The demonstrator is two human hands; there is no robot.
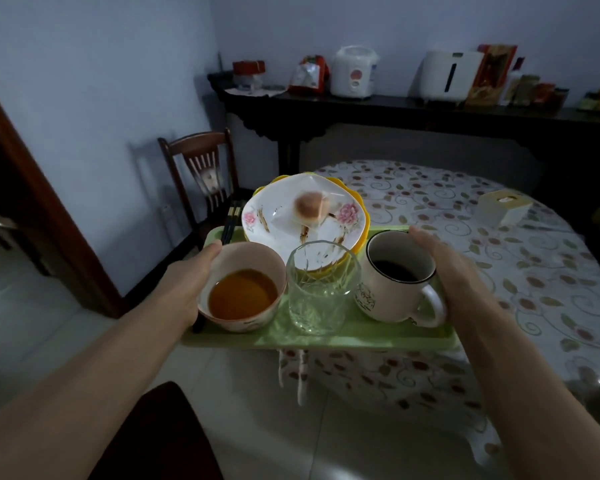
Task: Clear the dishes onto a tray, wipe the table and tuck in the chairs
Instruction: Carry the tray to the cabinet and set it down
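Spilling is the main risk: the green tray (pixel 326 336) is held at its two short ends, the left hand (pixel 184 289) and the right hand (pixel 444 268) gripping its edges, partly past the worktop (pixel 465 216) edge. If tilted, soup in the bowl (pixel 242 285), the glass (pixel 321 285) or the mug (pixel 395 278) may be upset.

You've got one view only: wide-angle head cam, looking fwd and down, close over the green tray (pixel 361 336) at frame centre. Table (pixel 499 244) runs off to the right, chair (pixel 201 161) and sideboard (pixel 413 112) sit further back vs the wall. Edges bend w/ lens distortion. No 2nd view, so nothing shared.
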